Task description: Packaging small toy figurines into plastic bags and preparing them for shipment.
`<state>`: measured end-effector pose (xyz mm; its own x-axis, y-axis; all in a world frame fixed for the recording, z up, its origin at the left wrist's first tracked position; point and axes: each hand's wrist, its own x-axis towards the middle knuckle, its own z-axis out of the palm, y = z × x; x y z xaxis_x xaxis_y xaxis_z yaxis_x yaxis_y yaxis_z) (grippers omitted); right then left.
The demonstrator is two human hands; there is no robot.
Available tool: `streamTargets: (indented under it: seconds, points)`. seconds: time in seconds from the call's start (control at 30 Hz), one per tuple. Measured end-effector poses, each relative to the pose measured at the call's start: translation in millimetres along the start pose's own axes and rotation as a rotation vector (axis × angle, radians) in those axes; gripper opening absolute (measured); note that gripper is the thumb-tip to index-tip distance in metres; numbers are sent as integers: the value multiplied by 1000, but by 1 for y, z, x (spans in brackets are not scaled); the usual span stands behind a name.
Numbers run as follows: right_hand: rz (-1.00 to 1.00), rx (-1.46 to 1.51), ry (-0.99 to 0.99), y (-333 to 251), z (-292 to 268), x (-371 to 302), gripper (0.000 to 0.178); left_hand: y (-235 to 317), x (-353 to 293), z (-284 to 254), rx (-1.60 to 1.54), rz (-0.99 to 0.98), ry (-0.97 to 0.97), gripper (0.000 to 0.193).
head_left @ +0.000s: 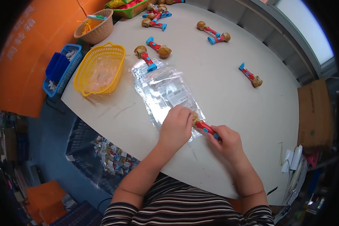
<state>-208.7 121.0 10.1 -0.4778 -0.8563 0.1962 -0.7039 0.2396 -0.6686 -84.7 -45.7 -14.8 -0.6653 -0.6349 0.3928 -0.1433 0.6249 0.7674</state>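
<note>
Between my hands lies a toy [203,127] with a round golden-brown head, a red handle and a blue end, tilted across the near edge of the bags. My left hand [176,126] is closed at its head, partly covering it. At the other end, my right hand [226,141] pinches the blue part between thumb and fingers. Beneath and beyond my left hand spreads a stack of clear plastic bags [164,88]. Two similar toys, one of them a red-handled toy [146,58], lie at the far end of the stack.
A yellow basket [119,69] with clear plastic inside stands left of the bags, near a blue basket [78,60] and a tan basket [108,28]. More toys [251,75] lie scattered farther off. A blue crate [76,145] of packed items sits below the table's left edge; a cardboard box [314,113] stands right.
</note>
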Motion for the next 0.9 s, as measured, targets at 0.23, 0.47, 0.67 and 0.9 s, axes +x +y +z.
streamTargets:
  seconds: [0.23, 0.47, 0.67, 0.9]
  points:
    - [458, 554, 120, 4, 0, -10, 20, 15, 2, 9, -1, 143, -18, 11]
    - [-249, 24, 254, -2, 26, -26, 19, 38, 4, 21, 55, 373, -96, 11]
    - [212, 224, 293, -8, 11, -24, 32, 39, -10, 13, 19, 301, -40, 11]
    - [-141, 94, 158, -4, 15, -37, 33, 38, -37, 8, 3, 184, -36, 12]
